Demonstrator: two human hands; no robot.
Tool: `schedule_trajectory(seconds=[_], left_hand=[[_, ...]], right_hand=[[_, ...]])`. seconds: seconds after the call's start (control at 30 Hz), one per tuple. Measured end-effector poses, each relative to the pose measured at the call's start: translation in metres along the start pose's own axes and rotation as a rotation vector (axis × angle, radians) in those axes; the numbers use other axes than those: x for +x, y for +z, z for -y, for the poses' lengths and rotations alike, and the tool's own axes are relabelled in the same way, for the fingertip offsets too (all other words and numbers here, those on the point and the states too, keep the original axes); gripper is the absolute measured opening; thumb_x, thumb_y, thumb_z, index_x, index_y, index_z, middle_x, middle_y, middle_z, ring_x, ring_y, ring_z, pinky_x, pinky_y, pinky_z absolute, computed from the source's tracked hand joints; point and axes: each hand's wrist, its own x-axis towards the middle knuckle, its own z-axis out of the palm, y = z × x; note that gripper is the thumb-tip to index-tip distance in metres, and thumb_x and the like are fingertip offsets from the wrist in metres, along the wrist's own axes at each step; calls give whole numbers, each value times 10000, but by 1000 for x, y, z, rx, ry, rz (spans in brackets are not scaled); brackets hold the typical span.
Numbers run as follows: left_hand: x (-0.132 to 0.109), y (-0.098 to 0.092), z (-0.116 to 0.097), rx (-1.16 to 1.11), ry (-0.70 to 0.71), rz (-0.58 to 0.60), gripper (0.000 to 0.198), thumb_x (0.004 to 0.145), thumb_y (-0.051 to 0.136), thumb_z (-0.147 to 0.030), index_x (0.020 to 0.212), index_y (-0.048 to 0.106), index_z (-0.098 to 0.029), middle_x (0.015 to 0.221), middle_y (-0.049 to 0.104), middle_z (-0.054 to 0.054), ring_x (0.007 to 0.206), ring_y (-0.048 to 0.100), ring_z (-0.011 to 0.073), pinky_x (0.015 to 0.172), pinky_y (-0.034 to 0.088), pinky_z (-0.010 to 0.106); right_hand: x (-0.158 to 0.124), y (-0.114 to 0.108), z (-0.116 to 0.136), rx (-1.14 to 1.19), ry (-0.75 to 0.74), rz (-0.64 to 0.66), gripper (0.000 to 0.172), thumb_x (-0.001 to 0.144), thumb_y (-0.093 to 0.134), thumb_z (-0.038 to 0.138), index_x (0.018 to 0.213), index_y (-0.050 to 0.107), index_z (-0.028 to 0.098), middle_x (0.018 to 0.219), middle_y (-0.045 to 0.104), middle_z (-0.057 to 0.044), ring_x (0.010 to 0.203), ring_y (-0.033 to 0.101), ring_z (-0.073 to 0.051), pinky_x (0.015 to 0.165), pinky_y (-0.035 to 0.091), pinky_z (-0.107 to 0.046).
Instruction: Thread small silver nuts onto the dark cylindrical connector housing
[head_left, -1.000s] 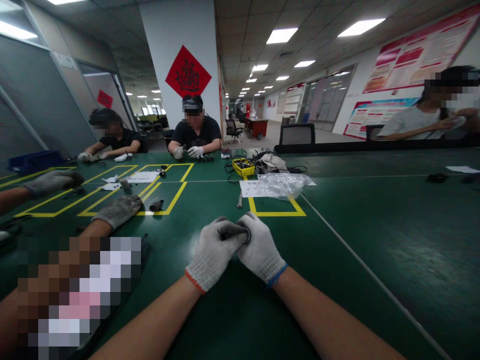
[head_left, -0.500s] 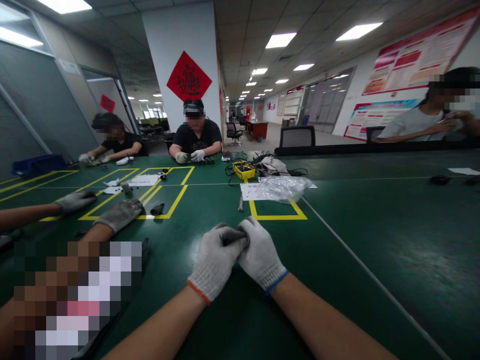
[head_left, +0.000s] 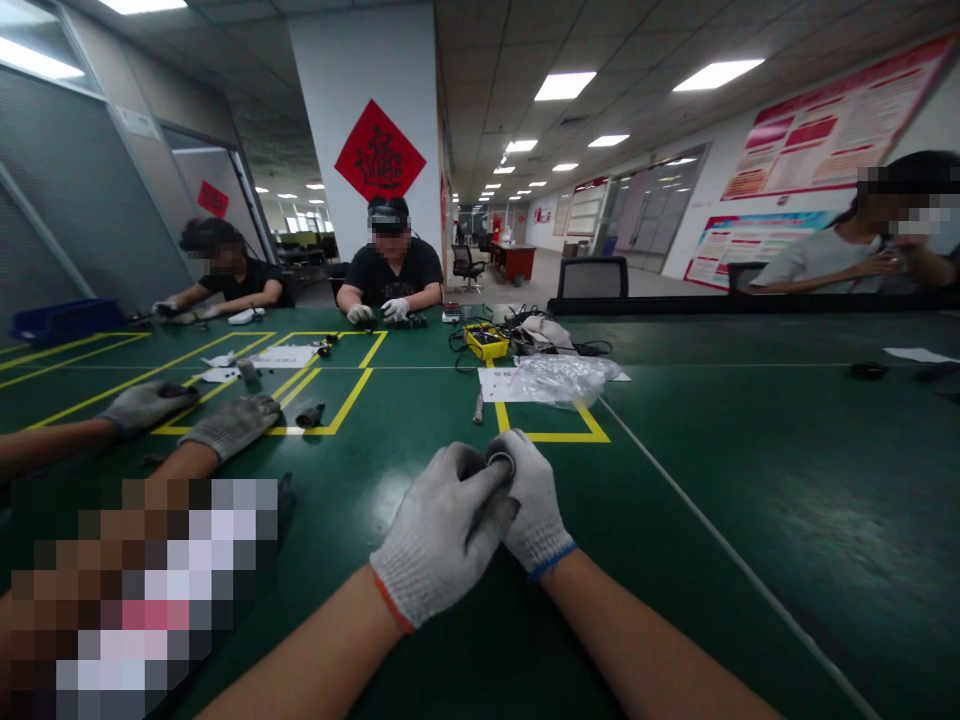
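My left hand (head_left: 442, 530), in a white knit glove with an orange cuff, is closed with its thumb and fingers at a small dark round part with a pale ring-shaped rim (head_left: 501, 460). Against it is my right hand (head_left: 536, 500), in a white glove with a blue cuff, its fingers curled round the same part. Only the rim shows between the gloves; the rest is hidden, so I cannot tell its exact kind. Both hands are together above the green table (head_left: 645, 580).
Beyond my hands lie a clear plastic bag (head_left: 566, 380), a small metal rod (head_left: 478, 407) and a yellow box (head_left: 486, 342) among cables. To the left a co-worker's gloved hands (head_left: 232, 428) rest near a dark conical part (head_left: 310, 415). Other people sit across the table.
My left hand has turned and slid right across the right hand's fingers. The pale rim of the round part now shows. On the left, the co-worker's far hand has shifted slightly.
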Motion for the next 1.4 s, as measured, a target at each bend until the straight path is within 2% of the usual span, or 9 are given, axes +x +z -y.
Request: schedule_trajectory(seconds=[0.1, 0.2, 0.37, 0.63, 0.87, 1.0, 1.1, 1.2, 1.4], left_hand=[[-1, 5, 2, -101, -44, -64, 340, 922, 604, -286, 1251, 614, -198, 1100, 618, 109, 952, 618, 238, 816, 553, 389], [0, 9, 3, -158, -128, -120, 320, 843, 668, -233, 1152, 588, -206, 1045, 617, 72, 930, 622, 227, 828, 558, 400], [4, 10, 2, -205, -247, -152, 369, 775, 723, -200, 1116, 583, -218, 1034, 616, 50, 944, 628, 225, 841, 558, 401], [4, 8, 1, -257, -229, -127, 319, 812, 708, -223, 1120, 626, -209, 1083, 620, 68, 936, 627, 213, 831, 547, 367], [5, 9, 2, -276, -256, -123, 308, 797, 701, -200, 1098, 641, -194, 1061, 621, 74, 905, 620, 210, 786, 531, 349], [5, 10, 3, -293, -249, -137, 306, 821, 698, -222, 1122, 645, -194, 1061, 629, 71, 914, 618, 205, 802, 527, 345], [6, 11, 5, -307, -268, -141, 273, 814, 715, -221, 1079, 661, -185, 1040, 633, 65, 894, 614, 196, 786, 523, 334], [8, 11, 8, -338, -304, -128, 248, 781, 744, -190, 1021, 682, -179, 1004, 642, 50, 860, 613, 183, 754, 519, 316], [10, 8, 13, -372, -349, -124, 330, 726, 834, -184, 1040, 735, -197, 1037, 657, 43, 916, 635, 191, 803, 537, 326]], right_hand=[[1, -1, 0, 8, 7, -30, 109, 790, 598, 241, 715, 519, 232, 741, 543, 7, 673, 509, -171, 603, 397, -281], [3, -2, 1, -9, -10, -44, 137, 778, 628, 269, 714, 512, 234, 740, 529, 15, 663, 492, -164, 603, 395, -279], [3, -4, 6, -22, -31, -77, 145, 800, 615, 261, 704, 510, 236, 727, 533, 12, 651, 496, -162, 601, 397, -279], [-1, -6, 13, -15, 28, -73, 131, 793, 604, 251, 698, 516, 238, 682, 551, 17, 612, 510, -159, 557, 392, -273], [-3, -6, 10, -39, -49, -88, 114, 820, 596, 265, 731, 530, 238, 697, 579, 8, 637, 548, -168, 594, 441, -283], [-6, -2, 8, -40, -78, -107, 46, 834, 597, 265, 846, 573, 228, 775, 633, -19, 688, 607, -185, 631, 493, -303], [-9, 0, 5, -36, -109, -147, 265, 826, 614, 264, 1085, 597, 213, 923, 693, -54, 801, 668, -215, 714, 551, -344], [-11, 2, 2, -28, -152, -152, 454, 822, 598, 244, 1272, 554, 213, 1022, 706, -70, 861, 687, -225, 761, 579, -373], [-11, 3, -2, -6, -221, -153, 567, 796, 632, 241, 1352, 525, 211, 1162, 687, -114, 946, 692, -256, 828, 601, -427]])
